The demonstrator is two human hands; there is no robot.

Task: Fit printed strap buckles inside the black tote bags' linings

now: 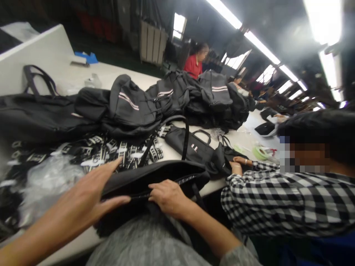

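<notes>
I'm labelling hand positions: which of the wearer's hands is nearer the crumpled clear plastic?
Left. The left hand is open, just right of the clear plastic in view; the right hand is farther right, holding the open black bag by its edge.

From where I stand, taking the worker's place as the clock's centre: an open bag [124,181] lies directly before the worker, at the table's [244,138] near edge. The right hand [169,198] is on its near rim; the left hand [88,190] is over its 9 o'clock end. Beyond that hand, at 9, sits crumpled plastic [47,184]. A pile of straps [122,153] spreads at 11. Behind it, heaped bags [133,103] stretch from 10 to nearly 2, a partition [41,55] behind their left end and a person [192,66] behind them at 1. A handled bag [185,146] lies between 1 and 2, before the heap. A co-worker [277,201] is at 3.
</notes>
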